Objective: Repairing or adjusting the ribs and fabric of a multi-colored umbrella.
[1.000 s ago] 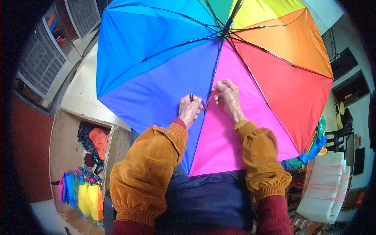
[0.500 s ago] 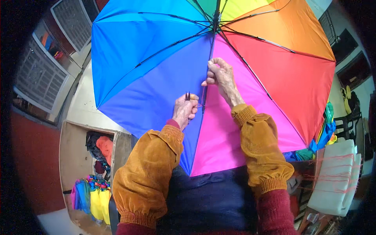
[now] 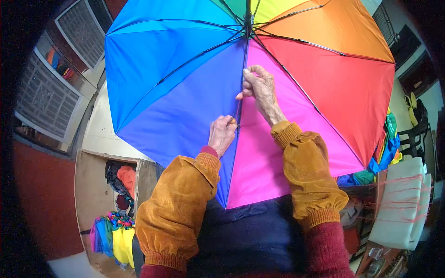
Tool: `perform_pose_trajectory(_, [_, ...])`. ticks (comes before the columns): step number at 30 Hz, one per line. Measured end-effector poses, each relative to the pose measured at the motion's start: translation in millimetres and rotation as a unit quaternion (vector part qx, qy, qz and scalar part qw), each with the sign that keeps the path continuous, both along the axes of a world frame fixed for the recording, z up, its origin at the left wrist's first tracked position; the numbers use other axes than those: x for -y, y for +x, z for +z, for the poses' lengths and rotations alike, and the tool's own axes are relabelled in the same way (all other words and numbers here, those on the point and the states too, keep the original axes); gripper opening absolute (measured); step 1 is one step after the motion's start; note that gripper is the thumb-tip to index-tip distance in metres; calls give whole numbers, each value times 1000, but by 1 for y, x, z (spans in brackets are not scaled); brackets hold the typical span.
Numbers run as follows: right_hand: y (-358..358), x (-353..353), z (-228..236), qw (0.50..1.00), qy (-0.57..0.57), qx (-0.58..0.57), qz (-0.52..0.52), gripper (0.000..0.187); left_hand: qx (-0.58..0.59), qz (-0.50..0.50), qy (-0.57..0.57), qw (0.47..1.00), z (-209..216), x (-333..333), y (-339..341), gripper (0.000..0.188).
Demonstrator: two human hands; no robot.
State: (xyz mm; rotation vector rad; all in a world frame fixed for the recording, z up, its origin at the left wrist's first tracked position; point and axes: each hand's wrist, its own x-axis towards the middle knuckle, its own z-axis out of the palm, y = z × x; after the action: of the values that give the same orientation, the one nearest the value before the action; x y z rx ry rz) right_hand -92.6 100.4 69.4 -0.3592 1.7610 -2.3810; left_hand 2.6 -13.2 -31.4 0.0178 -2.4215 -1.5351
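An open rainbow umbrella [image 3: 306,78] spreads in front of me with its inner side and dark metal ribs showing. One rib [image 3: 243,78] runs down the seam between the purple and the pink panel. My left hand [image 3: 222,133] is closed beside the lower part of this rib, over the purple panel. Dark pointed thread snips [image 3: 230,121] sit in it, mostly hidden by the fingers. Higher up, my right hand [image 3: 261,90] pinches at the same rib with thumb and forefinger. Whether a thread or needle is in that pinch is too small to tell.
At the lower left stands an open wooden box [image 3: 88,199] with folded colourful umbrellas [image 3: 121,243] and cloth in it. White foam blocks [image 3: 398,204] wound with red threads lie at the right. More rainbow fabric [image 3: 387,153] hangs behind the umbrella's right edge. A barred window [image 3: 48,95] is at the left.
My left hand has turned and come closer to the rib, so the snips' points no longer stand up in view. The right hand keeps its pinch; the umbrella has shifted slightly left in view.
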Motion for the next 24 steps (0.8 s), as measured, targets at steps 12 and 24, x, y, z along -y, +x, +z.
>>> perform_pose_trajectory(12, [33, 17, 81, 992, -85, -68, 59, 14, 33, -67, 37, 997, 24, 7, 9, 9])
perform_pose_trajectory(24, [36, 15, 97, 990, -38, -98, 89, 15, -147, -95, -170, 970, 45, 29, 13, 27])
